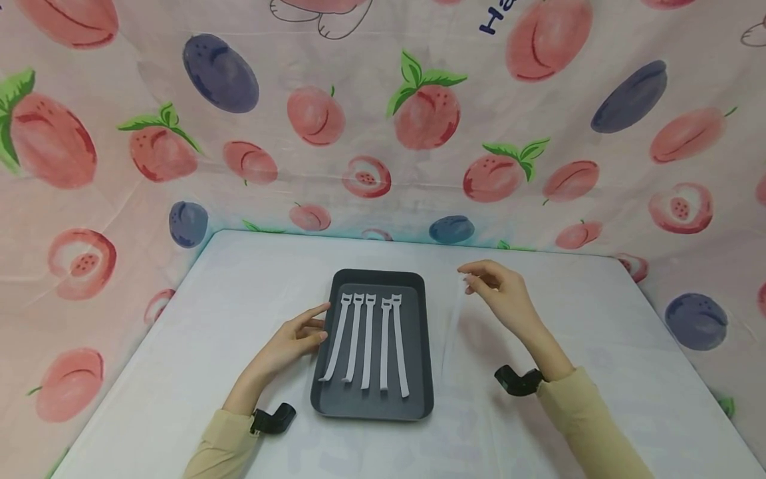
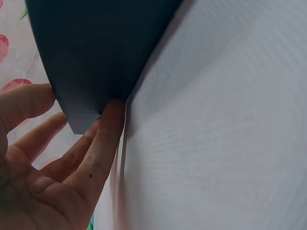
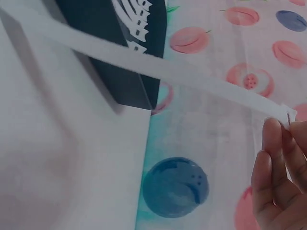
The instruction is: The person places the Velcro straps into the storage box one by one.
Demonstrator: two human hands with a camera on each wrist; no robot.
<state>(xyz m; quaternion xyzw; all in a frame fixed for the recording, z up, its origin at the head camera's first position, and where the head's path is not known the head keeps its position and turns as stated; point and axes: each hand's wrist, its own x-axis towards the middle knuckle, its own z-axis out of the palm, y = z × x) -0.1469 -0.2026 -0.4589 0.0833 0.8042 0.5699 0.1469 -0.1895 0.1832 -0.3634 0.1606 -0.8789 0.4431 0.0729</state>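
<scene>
A dark grey tray (image 1: pixel 372 409) holds several white hook-and-loop cable ties (image 1: pixel 370 342) in a row, their slotted heads toward the far end. My left hand (image 1: pixel 297 339) rests against the tray's left side; in the left wrist view its fingertips (image 2: pixel 114 109) touch the tray's outer wall (image 2: pixel 96 57), one low near the table. To the right of the tray, my right hand (image 1: pixel 499 293) pinches another white cable tie (image 3: pixel 158 66) by its slotted head between thumb and fingers. Its strap hangs down toward the table, pale against the white surface.
The tray stands on a white-covered table (image 1: pixel 263 266). A fruit-printed cloth (image 1: pixel 371 80) hangs behind the table and along its sides. Each wrist carries a black camera mount, one on the left (image 1: pixel 274 419) and one on the right (image 1: pixel 518 381).
</scene>
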